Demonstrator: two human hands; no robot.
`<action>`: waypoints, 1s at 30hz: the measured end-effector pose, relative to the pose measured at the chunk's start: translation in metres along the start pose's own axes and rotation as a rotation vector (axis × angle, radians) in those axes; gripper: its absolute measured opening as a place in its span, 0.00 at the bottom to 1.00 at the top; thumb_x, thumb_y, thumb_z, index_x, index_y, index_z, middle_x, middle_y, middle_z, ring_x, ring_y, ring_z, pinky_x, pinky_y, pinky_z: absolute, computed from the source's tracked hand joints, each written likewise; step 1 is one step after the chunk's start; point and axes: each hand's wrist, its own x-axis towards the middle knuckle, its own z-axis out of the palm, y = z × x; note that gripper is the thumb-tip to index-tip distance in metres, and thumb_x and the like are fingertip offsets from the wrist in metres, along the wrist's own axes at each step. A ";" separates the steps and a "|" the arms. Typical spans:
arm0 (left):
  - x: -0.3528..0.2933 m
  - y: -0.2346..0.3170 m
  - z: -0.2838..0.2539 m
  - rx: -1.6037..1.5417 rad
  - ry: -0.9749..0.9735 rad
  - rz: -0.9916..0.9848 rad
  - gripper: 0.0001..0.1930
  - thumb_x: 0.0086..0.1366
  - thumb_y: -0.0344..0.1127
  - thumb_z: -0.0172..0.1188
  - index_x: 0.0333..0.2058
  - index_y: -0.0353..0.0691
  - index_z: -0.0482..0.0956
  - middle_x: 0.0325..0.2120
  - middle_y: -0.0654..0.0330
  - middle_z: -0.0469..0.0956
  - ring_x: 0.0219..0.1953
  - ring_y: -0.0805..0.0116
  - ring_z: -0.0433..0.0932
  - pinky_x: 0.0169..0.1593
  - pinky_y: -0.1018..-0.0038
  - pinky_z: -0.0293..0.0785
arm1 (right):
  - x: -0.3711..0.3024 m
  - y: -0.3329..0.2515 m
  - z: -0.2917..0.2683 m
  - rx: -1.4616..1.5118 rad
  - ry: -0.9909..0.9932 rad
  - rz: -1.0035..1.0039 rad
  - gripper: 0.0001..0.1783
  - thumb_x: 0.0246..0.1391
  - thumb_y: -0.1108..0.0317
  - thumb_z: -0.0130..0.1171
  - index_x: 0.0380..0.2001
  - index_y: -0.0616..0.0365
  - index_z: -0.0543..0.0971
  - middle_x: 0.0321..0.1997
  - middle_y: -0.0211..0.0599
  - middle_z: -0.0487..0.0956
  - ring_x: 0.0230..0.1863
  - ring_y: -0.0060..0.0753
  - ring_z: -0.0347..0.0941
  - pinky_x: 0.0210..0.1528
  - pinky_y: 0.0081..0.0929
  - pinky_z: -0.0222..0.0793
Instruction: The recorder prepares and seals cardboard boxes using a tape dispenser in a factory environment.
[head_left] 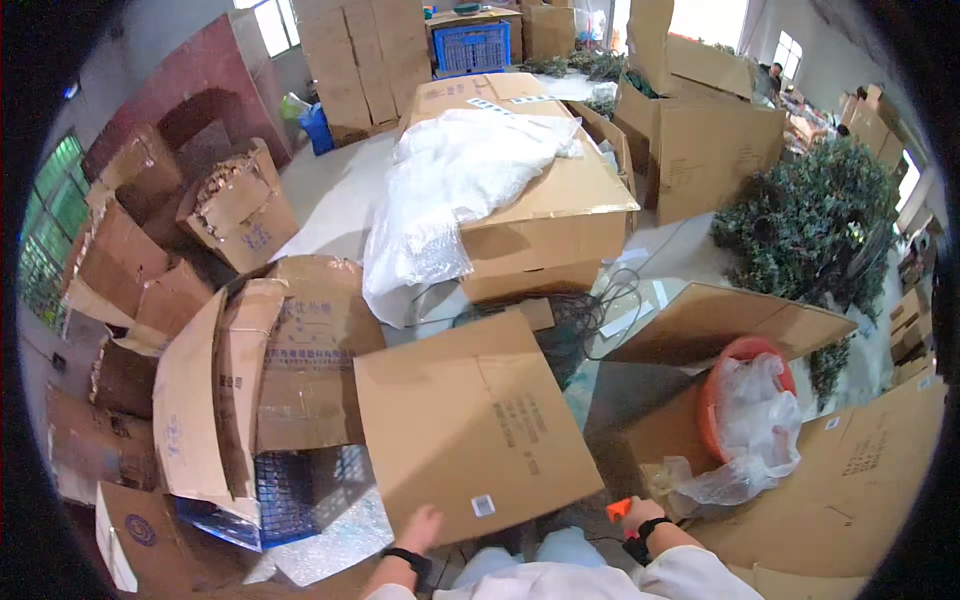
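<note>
In front of me a flat piece of brown cardboard [475, 425] slants up, printed on its face and bearing a small white label near its lower edge. My left hand [425, 527] grips its lower left edge, with a black band around the wrist. To the right of the cardboard my right hand [643, 517] is closed around a small bright orange tool [619, 509]. Only part of that tool shows, so its exact kind is unclear. The right wrist also has a black band, and the right hand is apart from the cardboard.
Ahead, white bubble wrap [470, 165] drapes over a large carton [545, 235]. At the right, a red tub [712, 400] holds clear plastic. A blue crate [290, 495] and folded cartons [235, 390] stand left. Tangled wire [585, 325] lies ahead; artificial greenery [810, 230] is piled far right.
</note>
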 end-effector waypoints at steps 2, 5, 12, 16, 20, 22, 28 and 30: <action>0.006 -0.030 -0.029 0.296 0.068 -0.043 0.19 0.56 0.42 0.48 0.38 0.33 0.75 0.38 0.41 0.74 0.44 0.46 0.72 0.48 0.61 0.68 | -0.001 0.024 0.030 0.174 -0.133 0.028 0.36 0.37 0.48 0.60 0.48 0.58 0.69 0.47 0.45 0.75 0.49 0.41 0.71 0.49 0.34 0.67; 0.041 -0.177 -0.026 0.672 -0.059 0.017 0.11 0.56 0.33 0.47 0.28 0.35 0.78 0.30 0.43 0.76 0.36 0.46 0.75 0.42 0.56 0.70 | -0.020 0.032 0.049 0.344 -0.202 0.030 0.42 0.34 0.44 0.62 0.51 0.59 0.67 0.47 0.46 0.75 0.49 0.43 0.71 0.50 0.33 0.66; 0.097 -0.272 0.060 0.523 -0.100 0.018 0.15 0.54 0.30 0.50 0.41 0.33 0.74 0.38 0.40 0.74 0.46 0.46 0.71 0.54 0.58 0.62 | -0.083 0.035 0.024 0.262 -0.119 0.076 0.42 0.35 0.48 0.62 0.53 0.58 0.65 0.46 0.44 0.75 0.46 0.38 0.72 0.48 0.29 0.66; 0.120 -0.371 0.126 -0.123 0.190 -0.492 0.29 0.51 0.41 0.55 0.47 0.23 0.65 0.45 0.36 0.70 0.50 0.43 0.68 0.52 0.60 0.65 | -0.097 0.010 -0.002 0.104 -0.157 -0.094 0.40 0.37 0.53 0.60 0.55 0.58 0.63 0.40 0.47 0.77 0.38 0.37 0.75 0.41 0.30 0.69; 0.140 -0.249 0.150 -0.732 0.151 -0.626 0.26 0.49 0.43 0.59 0.38 0.23 0.71 0.40 0.38 0.73 0.46 0.47 0.72 0.48 0.60 0.68 | -0.131 -0.003 -0.022 0.093 -0.031 -0.053 0.40 0.39 0.53 0.57 0.57 0.57 0.62 0.37 0.50 0.77 0.34 0.42 0.76 0.38 0.32 0.71; 0.099 -0.189 0.098 -0.518 0.301 -0.540 0.23 0.49 0.44 0.60 0.34 0.25 0.74 0.37 0.39 0.74 0.42 0.44 0.73 0.45 0.58 0.68 | -0.133 -0.020 -0.029 0.052 -0.057 -0.114 0.40 0.39 0.51 0.57 0.56 0.58 0.62 0.42 0.52 0.75 0.41 0.46 0.74 0.44 0.33 0.68; 0.045 -0.128 0.028 -0.336 0.353 -0.171 0.20 0.52 0.45 0.58 0.35 0.30 0.73 0.34 0.39 0.74 0.39 0.41 0.72 0.43 0.56 0.68 | -0.109 -0.042 -0.026 0.012 -0.106 -0.219 0.42 0.39 0.45 0.58 0.55 0.58 0.63 0.49 0.52 0.73 0.51 0.48 0.68 0.53 0.33 0.62; 0.051 -0.096 -0.007 -0.248 0.400 -0.112 0.20 0.53 0.45 0.57 0.34 0.30 0.73 0.33 0.39 0.74 0.39 0.41 0.72 0.43 0.56 0.68 | -0.098 -0.039 -0.028 0.036 -0.105 -0.228 0.42 0.39 0.45 0.58 0.56 0.57 0.63 0.49 0.51 0.73 0.51 0.47 0.68 0.52 0.32 0.63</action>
